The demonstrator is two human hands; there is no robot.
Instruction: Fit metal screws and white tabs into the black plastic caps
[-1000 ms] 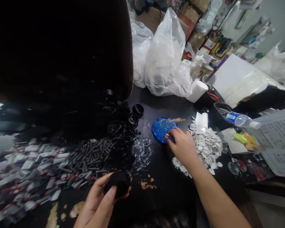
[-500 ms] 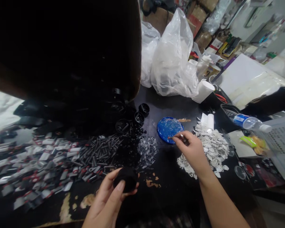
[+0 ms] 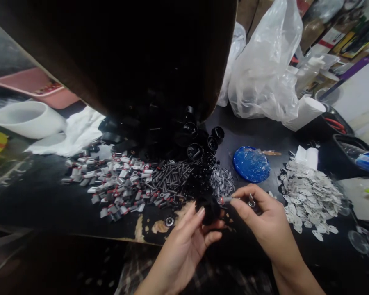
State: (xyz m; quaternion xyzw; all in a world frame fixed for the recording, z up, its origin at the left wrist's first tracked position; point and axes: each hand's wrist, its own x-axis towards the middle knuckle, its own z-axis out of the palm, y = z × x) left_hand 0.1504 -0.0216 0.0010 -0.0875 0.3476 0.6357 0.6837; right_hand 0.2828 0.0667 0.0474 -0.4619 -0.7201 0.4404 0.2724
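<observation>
My left hand [image 3: 189,239] is closed around a round black plastic part [image 3: 207,209], held low over the table's front edge. Between thumb and fingertips, my right hand [image 3: 266,219] pinches a small grey cylinder with a red ring [image 3: 225,200], its ringed end at the black part's side. Something thin and coiled, like a spring, shows by the right fingertips. A small shiny metal piece [image 3: 251,201] sits against the curled right fingers; its kind is unclear. Beyond the right hand lies a blue lid [image 3: 246,174] smeared with clear, grease-like stuff.
Left lie a heap of grey cylinders [image 3: 123,184] and a heap of springs [image 3: 174,176]. Small grey pieces [image 3: 221,180] and black cups [image 3: 194,152] are nearer the middle. White flat plates [image 3: 313,194] are piled right. A large dark container [image 3: 135,61] overhangs the back.
My right hand has moved from the blue lid to the black part in my left hand, bringing the grey cylinder with it. The camera view has turned left.
</observation>
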